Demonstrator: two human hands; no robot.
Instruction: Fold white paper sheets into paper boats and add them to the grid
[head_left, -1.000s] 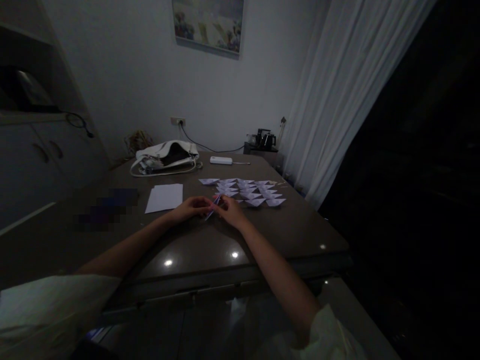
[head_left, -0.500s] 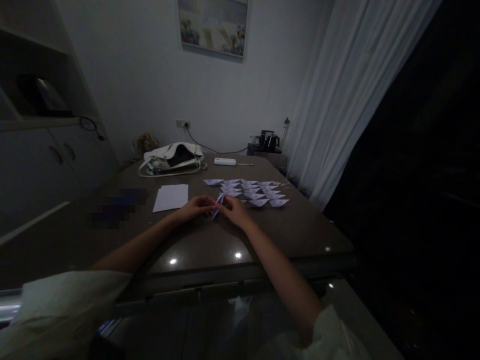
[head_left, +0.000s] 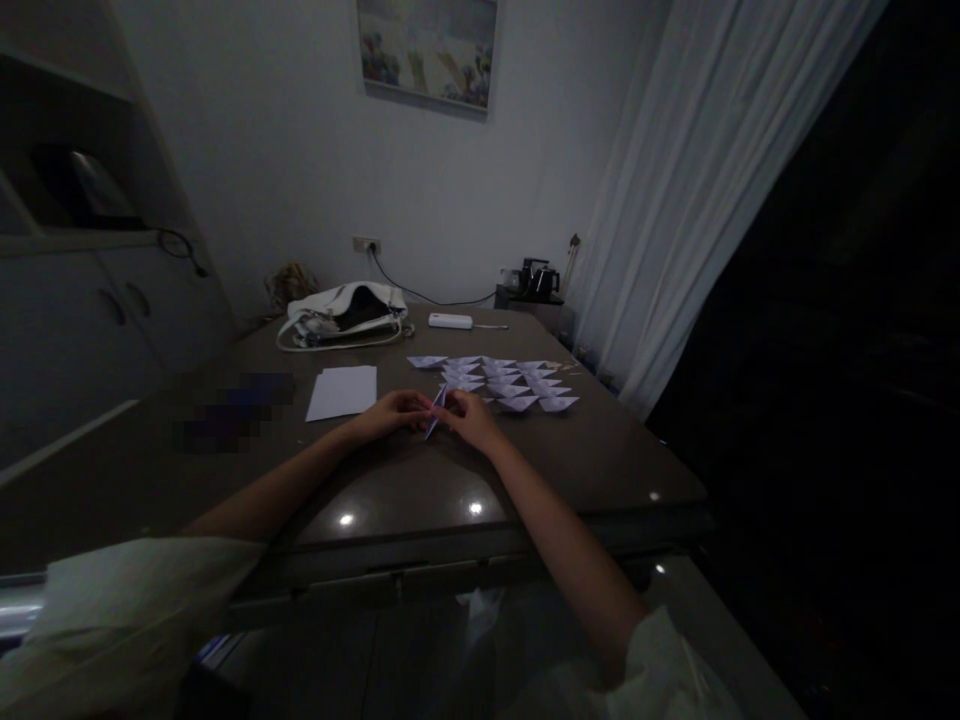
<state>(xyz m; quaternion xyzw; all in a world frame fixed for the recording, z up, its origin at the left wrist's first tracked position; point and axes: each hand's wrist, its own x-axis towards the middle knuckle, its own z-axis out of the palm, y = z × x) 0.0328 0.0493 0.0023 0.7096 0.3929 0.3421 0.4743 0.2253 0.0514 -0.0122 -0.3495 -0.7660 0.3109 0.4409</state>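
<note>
Between my two hands is a small folded piece of white paper (head_left: 433,424), tilted and seen nearly edge-on. My left hand (head_left: 391,414) pinches it from the left, thumb and fingers closed together. From the right, my right hand (head_left: 470,418) is closed on the same paper, its fingers partly hiding it. Just beyond my right hand, several folded paper boats (head_left: 517,389) stand in rows on the brown table (head_left: 450,470). A stack of white paper sheets (head_left: 342,392) lies to the left of my left hand.
A white handbag (head_left: 345,312) with its strap lies at the table's far left. A white power strip (head_left: 451,321) with a short cable is at the back. A blurred dark patch (head_left: 236,410) covers something on the left. Black kettles (head_left: 540,280) stand beyond the table.
My hands stay in place with the folded paper between them; its angle has hardly changed. The view has shifted very slightly.
</note>
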